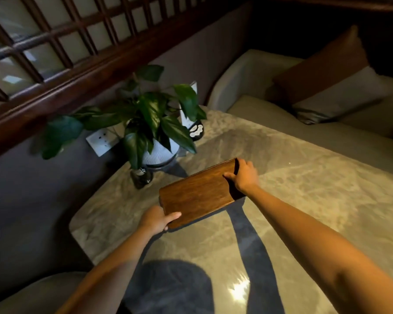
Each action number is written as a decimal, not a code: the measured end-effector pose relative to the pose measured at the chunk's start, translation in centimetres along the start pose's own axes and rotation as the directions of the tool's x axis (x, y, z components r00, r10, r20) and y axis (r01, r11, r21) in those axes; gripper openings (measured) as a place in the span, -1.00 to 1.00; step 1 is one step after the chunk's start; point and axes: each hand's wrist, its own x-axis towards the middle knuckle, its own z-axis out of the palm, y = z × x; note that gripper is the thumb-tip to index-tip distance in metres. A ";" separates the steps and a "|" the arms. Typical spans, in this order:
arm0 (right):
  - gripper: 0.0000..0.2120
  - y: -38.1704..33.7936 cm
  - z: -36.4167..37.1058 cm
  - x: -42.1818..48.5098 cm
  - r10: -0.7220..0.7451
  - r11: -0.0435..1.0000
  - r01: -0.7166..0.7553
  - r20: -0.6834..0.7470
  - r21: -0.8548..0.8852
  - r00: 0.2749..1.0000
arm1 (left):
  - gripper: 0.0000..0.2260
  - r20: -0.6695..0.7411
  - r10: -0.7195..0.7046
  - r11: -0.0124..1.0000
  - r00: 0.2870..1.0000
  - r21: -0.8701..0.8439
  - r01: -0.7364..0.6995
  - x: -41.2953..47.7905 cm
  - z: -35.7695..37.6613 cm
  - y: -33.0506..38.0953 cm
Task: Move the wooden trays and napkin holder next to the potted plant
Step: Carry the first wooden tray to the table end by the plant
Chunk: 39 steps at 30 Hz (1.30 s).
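Observation:
A flat brown wooden tray [197, 192] is held just over the marble table [304, 200], a short way in front of the potted plant [150, 123]. My left hand [157, 219] grips the tray's near left corner, thumb on top. My right hand [244, 175] grips its far right end. The plant has dark green leaves and stands in a white ribbed pot [159, 152] at the table's far left corner. A white stand with a black base [194, 123], possibly the napkin holder, rises behind the leaves, partly hidden.
A small dark glass jar [142, 177] sits just left of the tray by the pot. A wall socket [101, 141] is behind the plant. A beige sofa with cushions [327, 87] lies beyond the table. The wall and lattice window are at left.

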 end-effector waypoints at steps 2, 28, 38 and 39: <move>-0.35 -1.4 0.8 1.6 -0.018 0.998 0.019 0.015 -0.052 1.000 | -0.56 -0.026 -0.030 0.999 0.999 -0.023 0.030 0.9 0.1 -0.6; -0.38 -6.7 6.8 13.1 -0.230 0.917 0.307 0.293 -0.254 0.928 | -0.60 -0.137 -0.164 0.978 0.977 -0.151 0.143 7.1 0.9 -2.0; -0.27 -6.6 7.5 13.2 -0.246 0.886 0.340 0.302 -0.315 0.921 | -0.59 -0.159 -0.194 0.977 0.968 -0.116 0.177 7.4 0.3 -1.3; -0.24 -6.4 7.6 13.0 -0.244 0.885 0.338 0.299 -0.320 0.923 | -0.59 -0.158 -0.199 0.977 0.967 -0.114 0.182 7.4 0.3 -1.4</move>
